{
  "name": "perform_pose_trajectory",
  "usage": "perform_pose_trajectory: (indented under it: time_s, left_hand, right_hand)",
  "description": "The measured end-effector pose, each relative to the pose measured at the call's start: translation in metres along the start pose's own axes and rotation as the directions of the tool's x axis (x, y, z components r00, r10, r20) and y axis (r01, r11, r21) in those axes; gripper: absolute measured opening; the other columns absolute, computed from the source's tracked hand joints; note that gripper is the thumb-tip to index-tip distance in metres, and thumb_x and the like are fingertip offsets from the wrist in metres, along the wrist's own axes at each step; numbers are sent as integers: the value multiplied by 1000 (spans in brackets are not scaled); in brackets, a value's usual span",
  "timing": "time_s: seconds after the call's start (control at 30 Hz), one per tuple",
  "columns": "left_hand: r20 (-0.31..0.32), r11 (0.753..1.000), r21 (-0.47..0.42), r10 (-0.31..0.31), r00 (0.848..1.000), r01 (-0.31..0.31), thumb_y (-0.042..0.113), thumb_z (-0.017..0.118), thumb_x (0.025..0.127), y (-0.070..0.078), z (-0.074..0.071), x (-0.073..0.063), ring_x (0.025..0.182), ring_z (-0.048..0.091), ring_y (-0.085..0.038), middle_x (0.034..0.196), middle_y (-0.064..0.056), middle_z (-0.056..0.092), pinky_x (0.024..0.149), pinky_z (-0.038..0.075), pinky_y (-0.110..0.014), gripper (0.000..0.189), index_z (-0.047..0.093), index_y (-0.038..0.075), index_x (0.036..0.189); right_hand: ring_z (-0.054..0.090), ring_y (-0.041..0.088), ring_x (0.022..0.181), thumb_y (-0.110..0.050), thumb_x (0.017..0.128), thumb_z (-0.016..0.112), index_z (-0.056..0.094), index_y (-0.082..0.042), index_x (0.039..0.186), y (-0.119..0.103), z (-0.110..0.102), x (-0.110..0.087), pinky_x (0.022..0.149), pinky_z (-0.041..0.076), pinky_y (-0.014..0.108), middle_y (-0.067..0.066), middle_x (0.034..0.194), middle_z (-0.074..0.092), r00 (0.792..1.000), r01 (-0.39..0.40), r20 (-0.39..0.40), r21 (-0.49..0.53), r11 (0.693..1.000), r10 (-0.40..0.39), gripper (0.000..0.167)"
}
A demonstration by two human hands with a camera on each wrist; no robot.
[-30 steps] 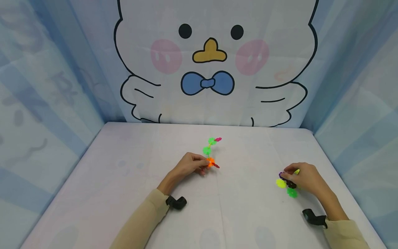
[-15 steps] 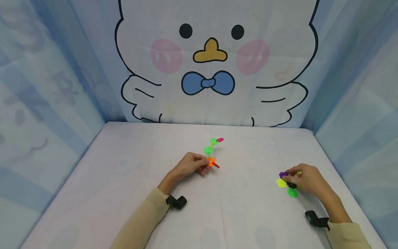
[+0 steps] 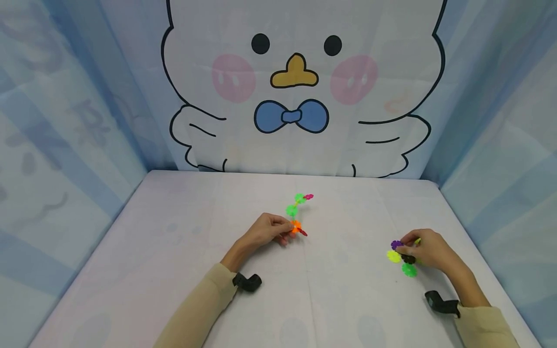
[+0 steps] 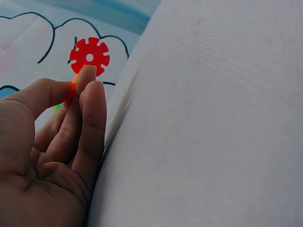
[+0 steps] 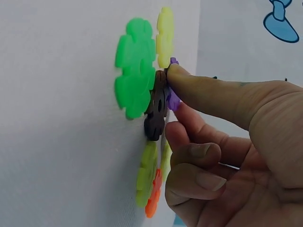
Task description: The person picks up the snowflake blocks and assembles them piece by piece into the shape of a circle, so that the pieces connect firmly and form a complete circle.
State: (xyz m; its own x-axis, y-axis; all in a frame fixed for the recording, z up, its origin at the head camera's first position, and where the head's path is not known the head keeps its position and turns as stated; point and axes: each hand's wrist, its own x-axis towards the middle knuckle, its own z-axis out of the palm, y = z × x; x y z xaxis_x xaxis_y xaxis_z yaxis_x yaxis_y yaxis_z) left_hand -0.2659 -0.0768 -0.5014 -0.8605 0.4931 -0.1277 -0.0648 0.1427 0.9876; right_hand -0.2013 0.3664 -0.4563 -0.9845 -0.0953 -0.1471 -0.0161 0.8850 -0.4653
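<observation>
Head view forward-down, wrist views close

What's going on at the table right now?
A person has both hands busy. The left hand pinches the orange disc of a chain, next to its red disc. The right hand holds a separate cluster, its fingers at the purple disc, close to a dark disc. The chain and the cluster are apart, at the white table.

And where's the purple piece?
In the head view, the purple piece is on the right side, pinched by the right hand, beside a yellow piece.
</observation>
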Motion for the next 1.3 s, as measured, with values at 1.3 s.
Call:
perform_pose_trajectory:
  time_s: [1.3]
  left_hand:
    - [-6,1000,9,-14,1000,14,17,70,103,4,2,-3,65,70,-10,89,-7,80,68,63,-25,24,76,-3,117]
  right_hand:
    - [69,16,64,-16,96,79,72,3,103,-115,75,45,65,62,27,16,81,78,967,132,108,560,818,-231,22]
